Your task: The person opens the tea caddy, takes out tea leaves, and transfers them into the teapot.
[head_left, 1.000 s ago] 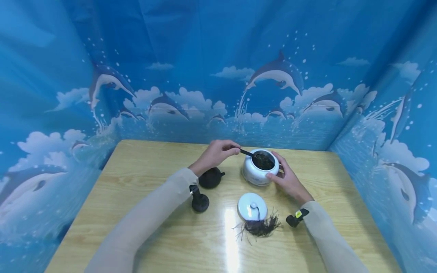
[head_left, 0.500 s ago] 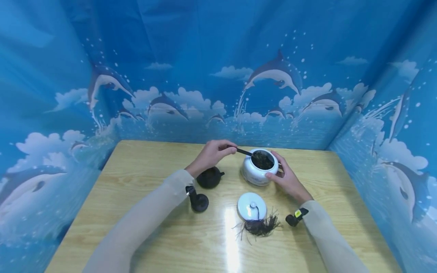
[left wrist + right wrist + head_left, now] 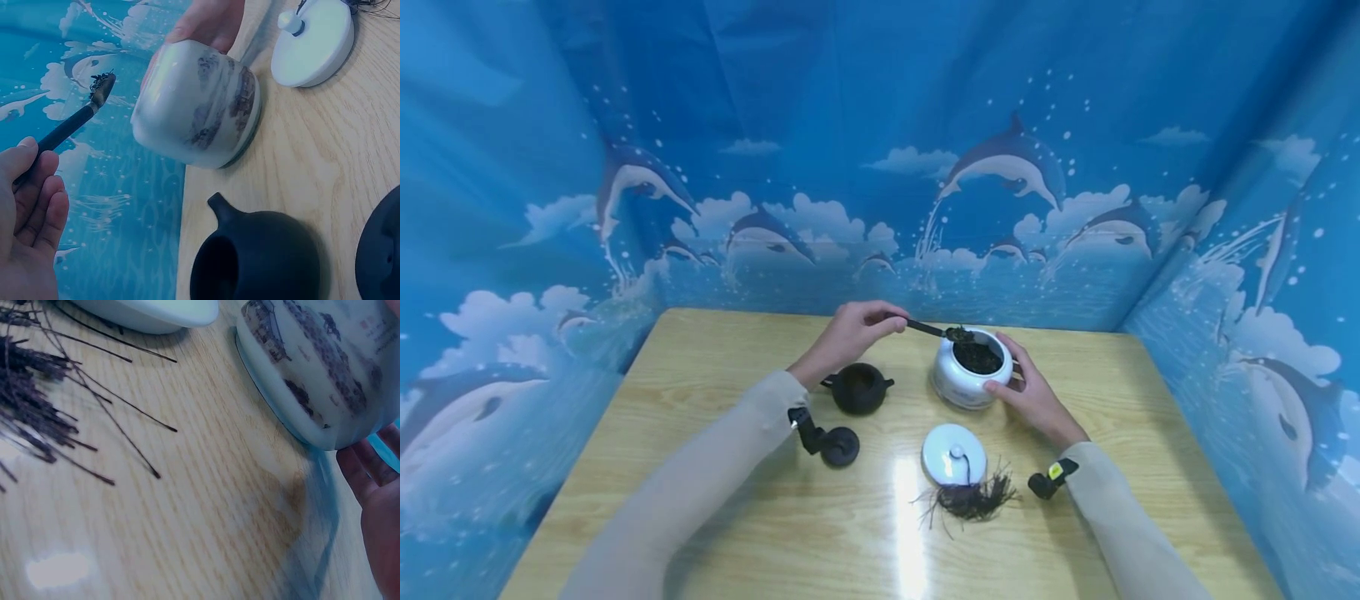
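My left hand (image 3: 847, 333) pinches the handle of a dark tea scoop (image 3: 925, 327). Dry tea leaves are heaped on its tip, which is just over the rim of a white porcelain jar (image 3: 958, 387). Inside the jar lie dark tea leaves (image 3: 979, 358). My right hand (image 3: 1033, 396) grips the jar's right side, thumb at the near rim and fingers round the back; the right wrist view shows some fingers (image 3: 369, 465) against its wall. A black teapot (image 3: 859, 389) stands uncovered below my left wrist, its dark opening (image 3: 215, 269) showing in the left wrist view.
In front of the teapot lies its round black lid (image 3: 841, 447). A white jar lid (image 3: 953, 454) with a knob rests in front of the jar, with a dark tassel-like bundle (image 3: 973, 500) tied to it. A blue dolphin curtain (image 3: 820, 275) hangs behind the wooden table (image 3: 760, 525).
My left hand has moved left, lifting the scoop tip out of the tea in the jar with leaves on it. More of the teapot shows now. My right hand and the jar stay put.
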The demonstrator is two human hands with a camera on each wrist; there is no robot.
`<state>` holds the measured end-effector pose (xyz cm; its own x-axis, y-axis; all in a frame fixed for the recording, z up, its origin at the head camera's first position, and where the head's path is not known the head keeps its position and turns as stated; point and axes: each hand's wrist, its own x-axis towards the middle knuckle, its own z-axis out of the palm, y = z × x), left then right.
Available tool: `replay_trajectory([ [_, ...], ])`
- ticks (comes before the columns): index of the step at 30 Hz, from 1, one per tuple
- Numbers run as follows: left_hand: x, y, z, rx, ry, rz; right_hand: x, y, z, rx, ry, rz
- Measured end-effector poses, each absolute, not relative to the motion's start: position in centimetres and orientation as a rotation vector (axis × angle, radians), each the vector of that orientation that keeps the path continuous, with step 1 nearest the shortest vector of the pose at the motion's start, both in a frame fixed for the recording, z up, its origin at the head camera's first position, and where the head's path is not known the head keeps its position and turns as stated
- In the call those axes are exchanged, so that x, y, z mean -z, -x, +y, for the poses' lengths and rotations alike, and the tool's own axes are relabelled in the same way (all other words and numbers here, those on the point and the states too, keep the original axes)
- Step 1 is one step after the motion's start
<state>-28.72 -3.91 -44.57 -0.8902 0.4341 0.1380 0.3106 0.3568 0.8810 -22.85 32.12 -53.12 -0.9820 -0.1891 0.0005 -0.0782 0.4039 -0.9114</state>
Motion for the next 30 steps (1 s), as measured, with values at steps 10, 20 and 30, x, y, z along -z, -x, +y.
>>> replay_trajectory([
  [10, 43.9, 28.2, -7.1, -1.597, -0.652, 2.511, 53.0, 22.8, 32.1, 1.633, 0.226, 2.541],
  [20, 44.4, 27.6, -10.6, -1.556, -0.594, 2.582, 52.9, 22.7, 32.2, 1.641, 0.22, 2.532],
  [30, 45.3, 26.5, -14.2, -1.538, -0.518, 2.597, 53.0, 22.9, 32.3, 1.632, 0.217, 2.528],
])
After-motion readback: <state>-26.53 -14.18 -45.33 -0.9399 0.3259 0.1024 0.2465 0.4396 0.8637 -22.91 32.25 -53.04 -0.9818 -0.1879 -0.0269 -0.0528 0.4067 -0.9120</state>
